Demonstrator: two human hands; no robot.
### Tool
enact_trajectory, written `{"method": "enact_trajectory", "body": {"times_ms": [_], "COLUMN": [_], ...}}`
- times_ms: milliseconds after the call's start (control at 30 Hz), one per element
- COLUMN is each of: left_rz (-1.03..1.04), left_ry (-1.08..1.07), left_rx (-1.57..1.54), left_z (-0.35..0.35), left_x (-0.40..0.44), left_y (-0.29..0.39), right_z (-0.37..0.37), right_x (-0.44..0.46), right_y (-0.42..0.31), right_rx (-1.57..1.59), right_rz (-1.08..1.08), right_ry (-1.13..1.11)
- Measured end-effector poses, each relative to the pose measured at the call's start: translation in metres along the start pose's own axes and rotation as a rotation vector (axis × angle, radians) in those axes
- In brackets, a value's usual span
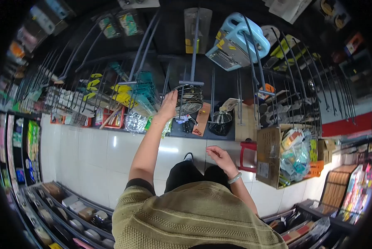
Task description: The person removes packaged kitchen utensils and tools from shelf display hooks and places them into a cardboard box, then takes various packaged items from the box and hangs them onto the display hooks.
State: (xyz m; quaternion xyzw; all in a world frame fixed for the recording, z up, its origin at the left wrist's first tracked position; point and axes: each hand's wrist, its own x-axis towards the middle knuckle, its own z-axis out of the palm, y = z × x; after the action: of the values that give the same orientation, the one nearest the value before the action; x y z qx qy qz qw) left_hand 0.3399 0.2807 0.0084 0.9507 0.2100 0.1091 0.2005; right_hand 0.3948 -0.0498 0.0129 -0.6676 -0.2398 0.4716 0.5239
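Note:
My left hand [167,107] reaches up to the display wall, its fingers stretched along the left side of a stack of round, shiny-rimmed metal items [189,99]. Their exact kind I cannot make out. The stack hangs at the end of a grey display hook [193,54]. Part of the left fingers and thumb is hidden. Lower down, my right hand [221,158] hovers over the floor near my knee, palm inward, fingers loosely apart and holding nothing. Left of the stack hang teal packets [143,89]; a flat brown package [201,119] stands below it.
A light-blue handled item [240,41] hangs at upper right. An open cardboard box [269,155] of packaged goods stands at right beside a red stool [247,157]. Long hooks project from the wall. Shelves [65,216] run behind me over the tiled floor [94,153].

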Motion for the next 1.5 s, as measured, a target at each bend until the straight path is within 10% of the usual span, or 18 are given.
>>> {"method": "enact_trajectory", "body": {"times_ms": [1500], "left_rz": [-0.443], "left_ry": [0.278], "left_rx": [-0.312], "left_z": [0.056], "left_x": [-0.005], "left_y": [0.002], "right_z": [0.002], "right_x": [0.019], "right_y": [-0.012], "right_rx": [-0.032], "right_rz": [0.102], "right_ry": [-0.134]}}
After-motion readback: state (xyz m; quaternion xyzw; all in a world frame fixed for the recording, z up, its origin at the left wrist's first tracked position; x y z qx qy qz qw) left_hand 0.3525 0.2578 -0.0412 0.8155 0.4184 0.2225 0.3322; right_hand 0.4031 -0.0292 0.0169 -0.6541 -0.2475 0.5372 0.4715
